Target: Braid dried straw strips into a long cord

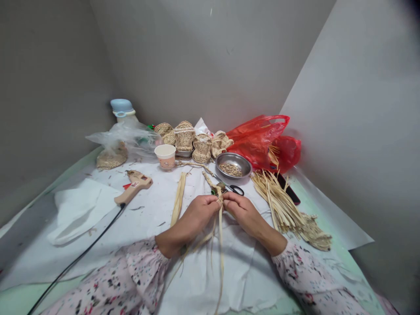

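Note:
My left hand (198, 213) and my right hand (242, 209) meet at the middle of the table, both pinched on a braided straw cord (209, 180) that runs away towards the back. Loose straw strips (220, 245) hang from the braid between my wrists towards me. The fingers of both hands are closed on the braid's near end. Black-handled scissors (235, 189) lie just beyond my right hand. A flat strip of straw (179, 199) lies left of my left hand.
A glue gun (134, 186) with its black cable lies at the left. A paper cup (165, 156), a steel bowl (234, 165), several woven straw baskets (184, 136), a red plastic bag (262, 138), a straw bundle (278, 201) and a clear bag (126, 138) stand around. White cloth (147, 227) covers the table.

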`<state>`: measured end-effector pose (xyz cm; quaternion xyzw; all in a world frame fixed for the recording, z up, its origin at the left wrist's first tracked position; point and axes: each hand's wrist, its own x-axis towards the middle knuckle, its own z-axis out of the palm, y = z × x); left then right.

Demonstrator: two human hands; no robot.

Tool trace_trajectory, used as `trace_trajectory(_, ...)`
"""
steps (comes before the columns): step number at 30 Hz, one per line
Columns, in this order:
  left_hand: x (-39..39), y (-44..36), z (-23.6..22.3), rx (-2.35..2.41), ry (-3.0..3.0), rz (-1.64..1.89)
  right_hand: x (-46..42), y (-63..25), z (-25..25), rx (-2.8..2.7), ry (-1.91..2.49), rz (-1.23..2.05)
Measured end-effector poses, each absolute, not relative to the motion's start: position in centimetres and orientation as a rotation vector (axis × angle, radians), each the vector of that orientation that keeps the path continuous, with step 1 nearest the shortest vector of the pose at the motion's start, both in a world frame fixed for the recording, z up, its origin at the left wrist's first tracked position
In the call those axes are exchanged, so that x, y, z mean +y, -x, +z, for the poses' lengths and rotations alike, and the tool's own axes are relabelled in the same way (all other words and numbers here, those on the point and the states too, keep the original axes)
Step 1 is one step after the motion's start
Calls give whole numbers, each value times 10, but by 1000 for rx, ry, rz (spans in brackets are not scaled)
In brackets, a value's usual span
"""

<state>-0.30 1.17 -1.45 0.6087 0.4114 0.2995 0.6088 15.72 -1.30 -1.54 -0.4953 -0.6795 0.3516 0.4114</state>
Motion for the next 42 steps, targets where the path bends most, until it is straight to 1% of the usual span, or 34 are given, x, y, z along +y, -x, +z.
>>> trace_trajectory(6, 13, 3, -14, 902, -1427, 667, -14, -155, -20, -1650, 1225, 1103)
trace_trajectory(7, 13, 3, -15, 916, -1424, 666, -15, -155, -20, -1662, 1243, 1067)
trace_trajectory(11, 17, 3, -19, 1000, -1458, 656, -16, -156, -16, -1772, 1332, 759)
trace_trajectory(13, 18, 4, -19, 1008, -1523, 656, -17, -156, -14, -1801, 1373, 698)
trace_trajectory(21, 17, 6, -17, 1033, -1633, 649, -16, -157, -14, -1780, 1363, 787)
trace_trajectory(29, 14, 3, -13, 1057, -1742, 663, -16, -155, -15, -1816, 1425, 614)
trace_trajectory(37, 10, 5, -3, 1301, -1964, 765, -14, -156, -18, -1761, 1469, 556)
trace_trajectory(42, -3, -1, 11, 1267, -1974, 749, -13, -154, -19, -1713, 1476, 568)
